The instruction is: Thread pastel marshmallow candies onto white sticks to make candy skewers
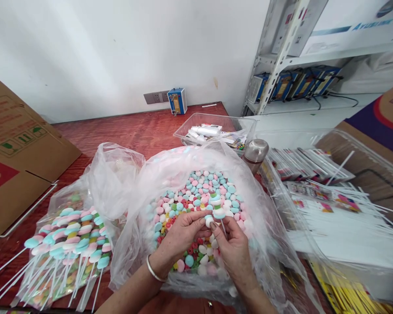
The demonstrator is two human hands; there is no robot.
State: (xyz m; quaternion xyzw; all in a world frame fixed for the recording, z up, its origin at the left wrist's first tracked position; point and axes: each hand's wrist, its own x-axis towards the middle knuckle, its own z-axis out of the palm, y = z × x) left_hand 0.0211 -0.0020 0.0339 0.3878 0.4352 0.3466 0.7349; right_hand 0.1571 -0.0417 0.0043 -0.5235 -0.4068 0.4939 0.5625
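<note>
My right hand [234, 244] is closed on a candy skewer [215, 203], a white stick threaded with white, pale blue and green sweets that points upward. Beside it, my left hand [186, 226], a white bangle at its wrist, pinches a small white marshmallow candy [208, 221] close to the right fingertips. Both hands are over a large heap of loose candies [203, 187] in pink, blue and white, with red, green and yellow ring sweets in the middle. A clear plastic bag [127, 235] lines the heap's container.
Finished candy skewers [72, 235] lie piled at the left on a bag. Cardboard boxes [26, 144] stand left and right. Behind are a plastic tub [212, 117] and a metal flask [256, 152]. A clear bin [314, 244] of white sticks is at right, below shelving [281, 56].
</note>
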